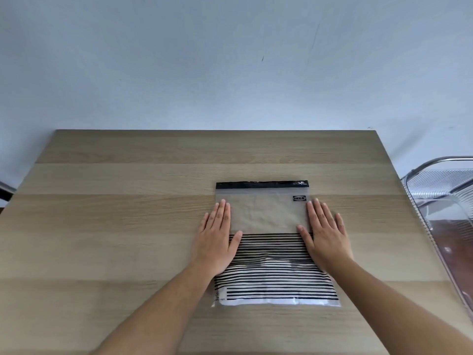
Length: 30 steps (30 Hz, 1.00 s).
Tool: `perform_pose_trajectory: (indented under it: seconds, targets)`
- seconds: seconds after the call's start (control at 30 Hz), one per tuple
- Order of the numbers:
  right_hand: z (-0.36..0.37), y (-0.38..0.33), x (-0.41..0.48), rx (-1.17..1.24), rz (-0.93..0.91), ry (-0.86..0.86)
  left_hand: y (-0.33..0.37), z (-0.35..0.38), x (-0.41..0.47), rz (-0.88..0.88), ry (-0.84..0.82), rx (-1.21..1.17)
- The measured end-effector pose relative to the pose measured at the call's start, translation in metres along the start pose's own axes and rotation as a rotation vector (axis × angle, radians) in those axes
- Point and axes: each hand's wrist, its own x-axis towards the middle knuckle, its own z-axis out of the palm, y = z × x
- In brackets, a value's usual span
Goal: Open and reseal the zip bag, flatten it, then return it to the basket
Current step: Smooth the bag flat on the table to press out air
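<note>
A zip bag (268, 213) lies flat on the wooden table (115, 213), its black zip strip at the far end and black stripes over its near half. My left hand (217, 239) rests palm down on the bag's left edge, fingers stretched out and together. On the bag's right edge my right hand (325, 237) lies flat in the same way. Neither hand grips anything. A slight wrinkle shows in the striped part between my wrists.
A clear plastic basket (445, 221) with a metal rim stands off the table's right edge. A pale wall rises behind the table's far edge. A dark object pokes in at the far left.
</note>
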Motion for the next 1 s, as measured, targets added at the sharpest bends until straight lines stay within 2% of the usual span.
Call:
perform_pose_trajectory:
  seconds: [0.13, 0.2, 0.43, 1.0]
  targets:
    - [-0.010, -0.015, 0.012, 0.163, 0.094, 0.053, -0.001, -0.010, 0.009, -0.111, 0.076, -0.198]
    - [-0.015, -0.031, 0.026, 0.129, 0.048, 0.062, 0.001, -0.018, 0.021, -0.114, 0.093, -0.225]
    - [0.001, -0.079, 0.050, 0.008, -0.255, -0.044, 0.020, -0.016, 0.052, 0.036, -0.022, -0.011]
    - [0.007, -0.058, 0.047, -0.020, -0.212, -0.004, 0.016, -0.010, 0.047, 0.024, 0.023, 0.057]
